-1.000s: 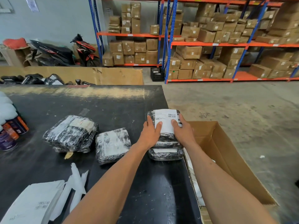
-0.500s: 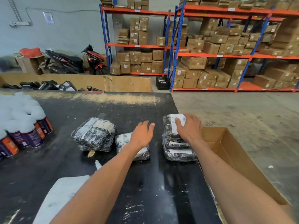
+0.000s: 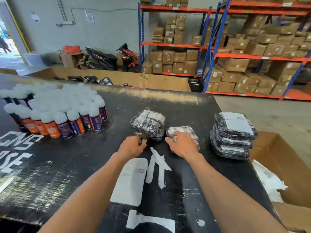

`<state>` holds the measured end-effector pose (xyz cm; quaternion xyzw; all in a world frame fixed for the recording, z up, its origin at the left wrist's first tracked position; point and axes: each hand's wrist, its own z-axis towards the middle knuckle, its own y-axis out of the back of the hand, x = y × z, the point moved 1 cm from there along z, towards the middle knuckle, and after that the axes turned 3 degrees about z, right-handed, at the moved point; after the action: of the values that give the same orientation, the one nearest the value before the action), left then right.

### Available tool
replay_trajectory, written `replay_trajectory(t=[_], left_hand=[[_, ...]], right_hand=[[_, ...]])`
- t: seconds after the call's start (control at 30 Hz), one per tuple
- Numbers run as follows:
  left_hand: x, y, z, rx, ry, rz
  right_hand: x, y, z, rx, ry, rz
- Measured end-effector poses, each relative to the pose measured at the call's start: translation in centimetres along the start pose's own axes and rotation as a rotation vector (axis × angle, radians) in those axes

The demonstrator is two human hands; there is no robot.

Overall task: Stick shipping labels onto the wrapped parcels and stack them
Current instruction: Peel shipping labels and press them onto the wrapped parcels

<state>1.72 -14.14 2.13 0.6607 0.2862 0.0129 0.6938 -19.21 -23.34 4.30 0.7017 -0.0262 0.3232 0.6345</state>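
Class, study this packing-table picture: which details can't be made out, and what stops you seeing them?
- Head view: print on the stack's top label, too small and blurred.
- Part of the small parcel, covered by the right hand.
- Left hand grip: fingers curled away.
- Cardboard box, cut off by the frame's edge.

You're seeing a bright, evenly lit warehouse, with daylight pouring in from the doorway (image 3: pixel 6 46) at far left. Glare washes the table (image 3: pixel 159 96) along its far edge. Motion blur softens the can caps (image 3: pixel 50 98), and shelving (image 3: pixel 207 47) bows at the wide-angle edges
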Motion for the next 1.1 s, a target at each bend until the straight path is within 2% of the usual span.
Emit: replay_trajectory(t=[0.13, 0.23, 0.3, 0.37, 0.57, 0.8, 0.87, 0.97, 1.03, 1.1], left_hand=[[3.7, 0.7, -2.5, 0.129, 0.079, -0.008], [4.8, 0.1, -4.5, 0.278, 0.098, -0.005], [5.2, -0.6, -5.6, 0.267, 0.079, 0.005], [5.7, -1.3, -6.1, 0.221, 0.073, 0.003], [6.2, -1.6, -6.3, 0.195, 0.094, -0.034], [6.2, -1.3, -5.8, 0.136, 0.152, -0.143], [6.0, -1.0, -5.4, 0.120, 0.193, -0.358], [5.4, 0.0, -4.9, 0.187, 0.230, -0.873], [4.9, 0.7, -4.6, 0.244, 0.210, -1.027], [4.2, 1.3, -3.9, 0.204, 0.214, -1.108]], right_hand=[[3.1, -3.5, -1.9, 0.183, -0.031, 0.005], [4.3, -6.5, -2.6, 0.421, -0.154, 0.057], [4.6, -8.5, -3.2, 0.551, -0.243, 0.132], [4.8, -10.0, -3.8, 0.597, -0.298, 0.201], [5.5, -10.9, -3.7, 0.469, -0.403, 0.393], [5.7, -8.2, -2.9, 0.334, -0.359, 0.269], [6.0, -6.6, -2.4, 0.350, -0.343, 0.343], [6.3, -3.9, -1.7, 0.319, -0.312, 0.480], [6.1, -2.5, -1.3, 0.272, -0.301, 0.561], [5.9, -1.5, -1.3, 0.251, -0.273, 0.658]])
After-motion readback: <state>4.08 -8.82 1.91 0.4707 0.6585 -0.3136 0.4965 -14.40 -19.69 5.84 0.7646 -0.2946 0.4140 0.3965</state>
